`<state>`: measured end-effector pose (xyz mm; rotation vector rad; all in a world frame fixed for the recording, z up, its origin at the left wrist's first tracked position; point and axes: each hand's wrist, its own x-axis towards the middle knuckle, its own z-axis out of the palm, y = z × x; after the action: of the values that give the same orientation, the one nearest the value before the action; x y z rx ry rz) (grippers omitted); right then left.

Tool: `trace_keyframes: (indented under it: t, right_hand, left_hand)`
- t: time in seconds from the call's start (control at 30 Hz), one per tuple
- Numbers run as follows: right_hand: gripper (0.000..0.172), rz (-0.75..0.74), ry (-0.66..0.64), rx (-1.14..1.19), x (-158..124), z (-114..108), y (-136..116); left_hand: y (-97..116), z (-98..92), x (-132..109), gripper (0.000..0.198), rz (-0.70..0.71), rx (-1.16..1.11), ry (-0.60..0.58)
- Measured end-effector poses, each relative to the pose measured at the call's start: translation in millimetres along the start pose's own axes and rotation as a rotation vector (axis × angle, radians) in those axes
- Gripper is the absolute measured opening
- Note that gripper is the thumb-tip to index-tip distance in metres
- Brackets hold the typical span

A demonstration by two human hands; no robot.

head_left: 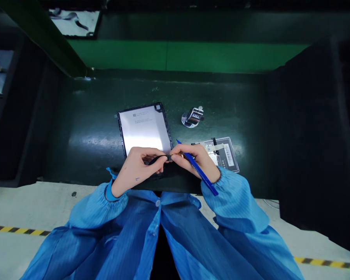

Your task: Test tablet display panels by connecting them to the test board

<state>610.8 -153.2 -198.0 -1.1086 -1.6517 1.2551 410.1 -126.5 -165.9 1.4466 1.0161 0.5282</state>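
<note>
Left hand: the left hand (135, 167) has its fingers curled, thumb and forefinger pinching a black flex cable (157, 158).
Right hand: the right hand (196, 158) is closed, pinching the small connector (169, 157) at the cable's end, with a blue pen (198, 169) tucked along its fingers (tip pointing away from the person).
Panel: a flat panel (146, 130) lies just beyond both hands, its near edge under them.
Beyond right hand: a metal tally counter (193, 116).
Beside right hand: a labelled plate (226, 154), partly covered by the wrist.
Surface: dark green bench (87, 128).

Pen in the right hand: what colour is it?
Blue; the pen in the right hand shows in the head view.
</note>
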Motion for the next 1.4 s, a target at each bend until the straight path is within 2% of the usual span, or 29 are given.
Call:
trace_keyframes:
  t: [0.13,0.23,0.4,0.47,0.53,0.57,0.63,0.7,0.73,0.77,0.83,0.9,0.93,1.0,1.1,1.4]
  right_hand:
    - [0.024,0.016,-0.040,-0.012,-1,0,0]
    - [0.019,0.016,-0.046,-0.038,-1,3,-2]
    - [0.013,-0.014,0.078,-0.100,1,19,6]
    - [0.015,-0.030,0.114,-0.153,1,22,9]
    - [0.016,-0.047,0.169,-0.260,-1,19,7]
    - [0.017,-0.058,0.229,-0.321,-3,16,3]
    - [0.031,-0.085,0.463,-0.398,-9,12,-9]
    - [0.042,-0.129,0.750,-0.373,-17,16,-24]
    - [0.041,-0.130,0.822,-0.341,-20,21,-30]
    - [0.037,-0.116,0.805,-0.306,-22,28,-34]
    - [0.028,-0.036,0.568,-0.223,-22,48,-35]
    - [0.029,0.083,0.328,-0.132,-17,69,-26]
    - [0.031,0.124,0.283,-0.106,-13,77,-19]
    - [0.034,0.164,0.302,-0.154,-6,88,-6]
    - [0.038,0.112,0.305,-0.320,-2,94,6]
    - [0.035,0.059,0.254,-0.424,-2,96,7]
  left_hand:
    - [-1,-0.9,-2,0.016,-0.014,0.022,-0.028]
    - [-3,0.3,-2,0.018,0.007,0.077,-0.049]
    - [-8,7.1,1,0.020,0.067,0.257,-0.061]
    - [-10,5.2,-1,0.019,0.115,0.356,-0.004]
    - [-13,-3.6,-8,0.016,0.201,0.402,0.138]
    - [-15,-10.6,-15,0.021,0.250,0.401,0.238]
    - [-20,-27.4,-33,0.033,0.293,0.364,0.457]
    - [-27,-43.0,-56,0.030,0.206,0.288,0.584]
    - [-31,-48.6,-66,0.024,0.121,0.239,0.587]
    - [-35,-52.1,-76,0.019,0.033,0.201,0.555]
    - [-44,-52.3,-87,0.017,-0.088,0.199,0.469]
    - [-53,-45.5,-89,0.013,-0.099,0.316,0.453]
    - [-58,-40.9,-88,0.011,-0.073,0.392,0.461]
    - [-66,-32.7,-83,0.009,-0.022,0.513,0.469]
    - [-72,-27.6,-78,0.008,-0.004,0.561,0.443]
    - [-72,-29.4,-78,0.009,-0.010,0.603,0.425]
